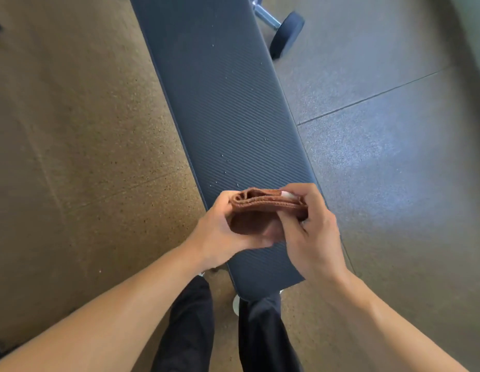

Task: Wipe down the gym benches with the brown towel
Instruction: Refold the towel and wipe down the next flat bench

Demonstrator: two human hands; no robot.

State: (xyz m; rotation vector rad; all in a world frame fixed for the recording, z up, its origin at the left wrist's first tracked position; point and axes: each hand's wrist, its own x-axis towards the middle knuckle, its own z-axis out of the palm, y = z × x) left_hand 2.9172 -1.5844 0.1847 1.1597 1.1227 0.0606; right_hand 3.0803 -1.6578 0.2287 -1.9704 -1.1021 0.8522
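Brown folded cloth towel (265,204) pinched in both hands' fingers (288,222) above droplet-speckled ribbed dark padded bench (228,103); prob. prepping, next press down & wipe.

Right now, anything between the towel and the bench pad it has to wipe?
Nothing visible. The folded brown towel is held by both the left hand and right hand just above the near end of the bench; only small droplets lie on the pad.

This is a gym. A long padded bench (225,124) with a ribbed dark cover runs up the middle of the view, standing on speckled rubber flooring (72,146) laid in large tiles with visible seams. A dumbbell (283,30) with a chrome handle and black round head lies on the floor just beside the bench.
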